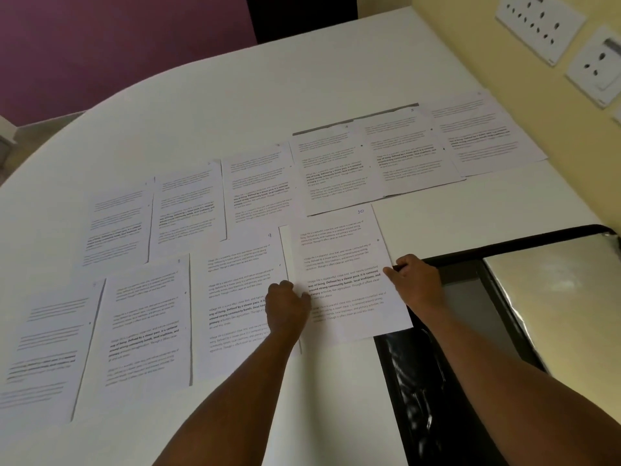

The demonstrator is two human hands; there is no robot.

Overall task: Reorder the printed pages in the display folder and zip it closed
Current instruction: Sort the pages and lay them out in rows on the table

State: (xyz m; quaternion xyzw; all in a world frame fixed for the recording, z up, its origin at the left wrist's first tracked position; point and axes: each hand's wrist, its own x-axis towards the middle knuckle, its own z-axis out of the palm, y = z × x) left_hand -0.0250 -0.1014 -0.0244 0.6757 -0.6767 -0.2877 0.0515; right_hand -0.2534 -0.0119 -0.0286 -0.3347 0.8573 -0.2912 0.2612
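Note:
Several printed pages lie in two rows across the white table (pixel 235 105). The page marked 10 (pixel 339 257) sits at the right end of the near row, overlapping the page marked 9 (pixel 235 284). My left hand (pixel 285 306) pinches the left edge of page 10 with curled fingers. My right hand (pixel 416 280) grips its right edge, thumb on top. The black display folder (pixel 447 381) lies open at the right, its clear shiny sleeve (pixel 554 297) showing, partly under page 10's corner.
A yellow wall with white socket plates (pixel 541 25) runs along the right side. The far row's pages (pixel 336 166) reach nearly to that wall. The table's curved edge lies at the left and back.

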